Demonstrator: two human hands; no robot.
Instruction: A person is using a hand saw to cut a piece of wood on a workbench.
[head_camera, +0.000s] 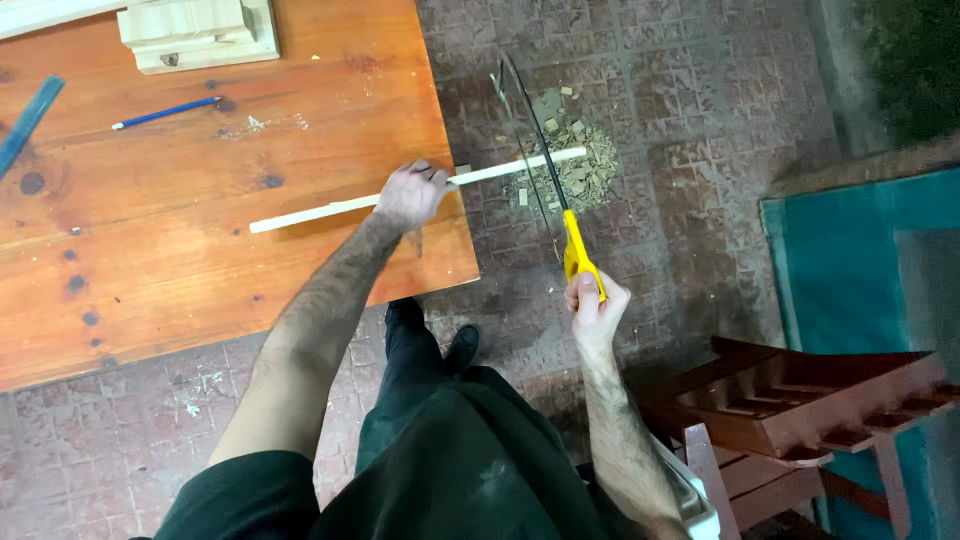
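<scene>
My left hand (410, 193) presses a thin pale wooden strip (310, 211) down on the orange-brown wooden table (200, 250), near its right edge. The strip's far end sticks out past the table over the floor. My right hand (592, 305) grips the yellow handle of a hacksaw (556, 190). The saw's dark blade crosses the overhanging part of the strip close to its free end.
A pile of wood offcuts and sawdust (575, 160) lies on the tiled floor under the saw. On the table are a blue pencil (165, 112), a blue ruler (28, 120) and a pale wooden block (195, 35). A reddish wooden rack (800, 400) stands at lower right.
</scene>
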